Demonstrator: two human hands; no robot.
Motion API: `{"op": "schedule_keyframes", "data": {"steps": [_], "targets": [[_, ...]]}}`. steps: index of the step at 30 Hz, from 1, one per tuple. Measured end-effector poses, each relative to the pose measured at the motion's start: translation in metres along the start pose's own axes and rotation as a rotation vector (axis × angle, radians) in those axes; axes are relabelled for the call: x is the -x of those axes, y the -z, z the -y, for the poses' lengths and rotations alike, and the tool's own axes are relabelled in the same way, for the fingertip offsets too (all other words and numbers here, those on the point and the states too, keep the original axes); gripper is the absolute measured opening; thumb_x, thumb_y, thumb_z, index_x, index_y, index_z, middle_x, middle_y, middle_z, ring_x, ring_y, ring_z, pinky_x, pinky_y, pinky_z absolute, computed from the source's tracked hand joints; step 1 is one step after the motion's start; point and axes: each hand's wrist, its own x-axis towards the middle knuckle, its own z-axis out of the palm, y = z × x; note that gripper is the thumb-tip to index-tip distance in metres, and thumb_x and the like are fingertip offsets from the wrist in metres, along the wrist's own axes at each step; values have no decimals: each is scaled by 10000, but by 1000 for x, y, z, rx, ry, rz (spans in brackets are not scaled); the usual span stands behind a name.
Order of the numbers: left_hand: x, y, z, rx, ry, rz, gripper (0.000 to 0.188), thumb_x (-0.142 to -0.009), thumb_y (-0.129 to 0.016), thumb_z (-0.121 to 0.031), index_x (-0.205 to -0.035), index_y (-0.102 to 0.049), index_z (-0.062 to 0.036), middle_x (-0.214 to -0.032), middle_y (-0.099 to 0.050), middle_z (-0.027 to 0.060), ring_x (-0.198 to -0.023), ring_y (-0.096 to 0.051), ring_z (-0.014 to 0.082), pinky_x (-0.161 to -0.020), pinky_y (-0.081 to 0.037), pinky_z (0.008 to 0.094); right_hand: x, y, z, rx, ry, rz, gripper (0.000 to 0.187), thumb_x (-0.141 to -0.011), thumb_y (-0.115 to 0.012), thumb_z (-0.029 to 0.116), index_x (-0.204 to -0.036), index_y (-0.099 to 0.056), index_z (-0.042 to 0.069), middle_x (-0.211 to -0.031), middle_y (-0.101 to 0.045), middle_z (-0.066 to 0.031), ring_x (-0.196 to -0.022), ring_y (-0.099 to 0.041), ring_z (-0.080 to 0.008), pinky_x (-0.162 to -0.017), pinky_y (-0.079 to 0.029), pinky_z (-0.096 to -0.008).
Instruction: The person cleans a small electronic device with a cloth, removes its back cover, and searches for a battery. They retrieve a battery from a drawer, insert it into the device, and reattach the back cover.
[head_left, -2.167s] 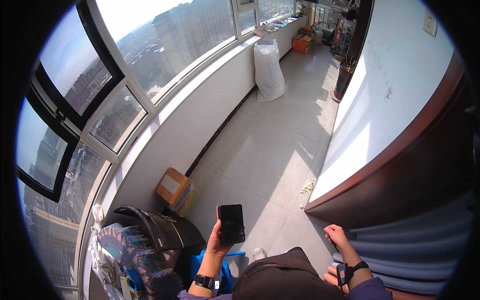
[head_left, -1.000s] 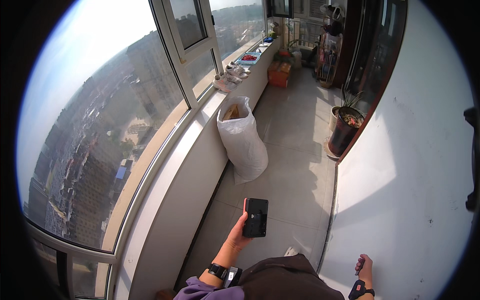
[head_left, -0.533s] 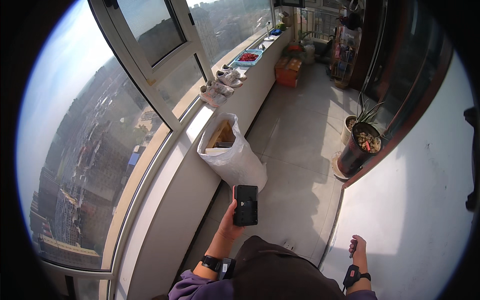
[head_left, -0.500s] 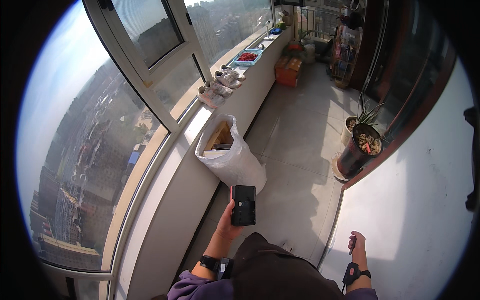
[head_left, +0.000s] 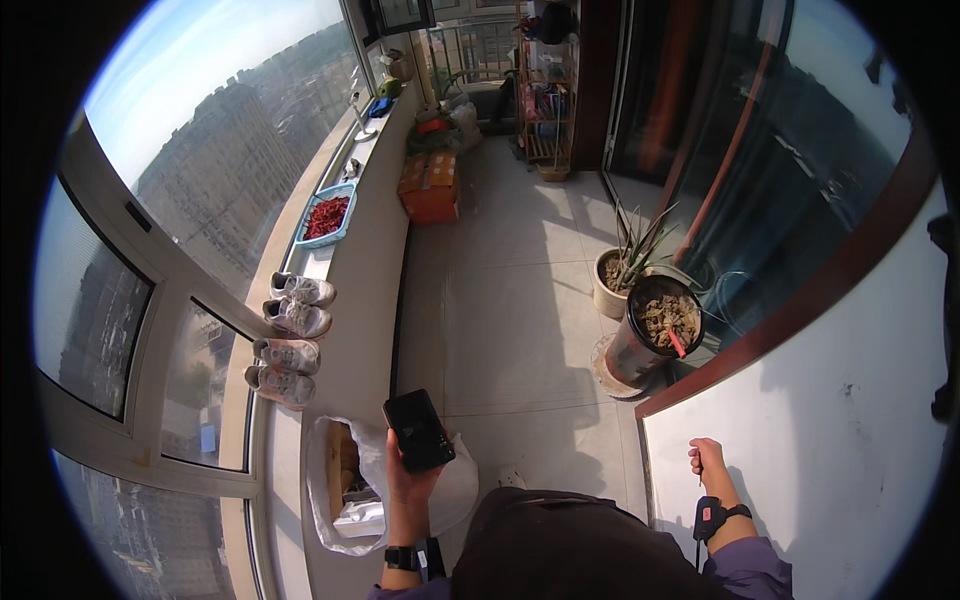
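Observation:
My left hand is wrapped round a flat black handheld device, its dark face turned up. It is held above the edge of a white plastic sack. Inside the sack are tan board-like pieces and white items. Off to the right, my right hand is closed in front of the white wall panel. A thin dark piece shows just below its fingers, too small to name. Black bands with small boxes sit on both wrists.
Several white shoes and a blue basket of red peppers line the window sill. An orange carton stands farther along. At the right are a spiky plant and a tall dark pot. A shelf rack stands at the far end.
My view has swung left and along the balcony, so the shoes, peppers and pots appear nearer. The device in my left hand is now tilted and sits over the sack. The right hand remains closed.

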Motion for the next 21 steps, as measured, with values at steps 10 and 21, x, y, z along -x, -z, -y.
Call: {"op": "schedule_keyframes", "data": {"steps": [10,21], "targets": [[-259,-81,-20,-170,196,52,565,-886,-459,-493,-1284,-460,-90,-1155,-549,148,-1023,-544,296,-856,-454,455,-106,-88,91,-240,-111,-138,104,-769,-596,139,-814,-526,76,-608,-493,-45,-388,-394,-111,-323,-280,-262],[-490,-167,-71,-241,33,-19,568,-885,-460,-497,-1267,-471,-76,-1161,-558,161,-1042,-549,300,-857,-461,466,-288,-230,353,-270,30,58,108,-799,-580,159,-814,-538,60,-601,-501,-33,-388,-411,-113,-330,-294,-261]]}}
